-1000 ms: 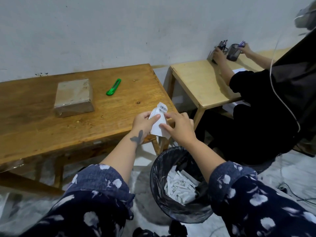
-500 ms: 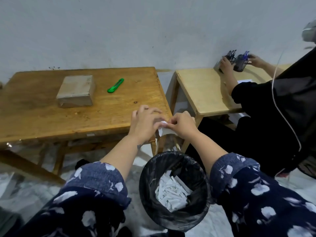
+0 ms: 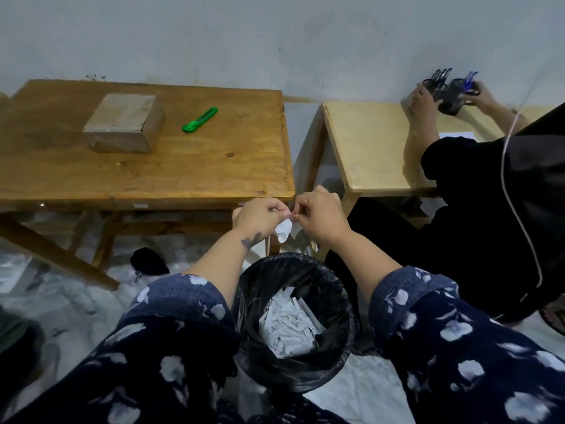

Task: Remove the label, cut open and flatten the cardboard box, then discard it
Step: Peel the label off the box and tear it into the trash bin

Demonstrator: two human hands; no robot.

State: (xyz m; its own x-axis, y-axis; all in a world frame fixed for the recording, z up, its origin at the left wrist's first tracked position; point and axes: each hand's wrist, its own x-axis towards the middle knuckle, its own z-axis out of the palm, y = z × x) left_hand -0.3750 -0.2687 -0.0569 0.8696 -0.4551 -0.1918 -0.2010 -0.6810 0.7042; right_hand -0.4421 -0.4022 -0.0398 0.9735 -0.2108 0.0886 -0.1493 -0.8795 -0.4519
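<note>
The person's left hand and right hand meet just past the near edge of the dark wooden table, fingers curled and pinching between them a crumpled white paper label, which hangs down from the fingertips. Directly below the hands stands a round bin lined with a black plastic bag, holding a heap of white paper scraps. The closed brown cardboard box sits flat on the table toward its far left, well apart from the hands, and a green plastic utility knife lies just to the right of it. At a paler wooden table on the right, another person in black handles dark pen holders.
</note>
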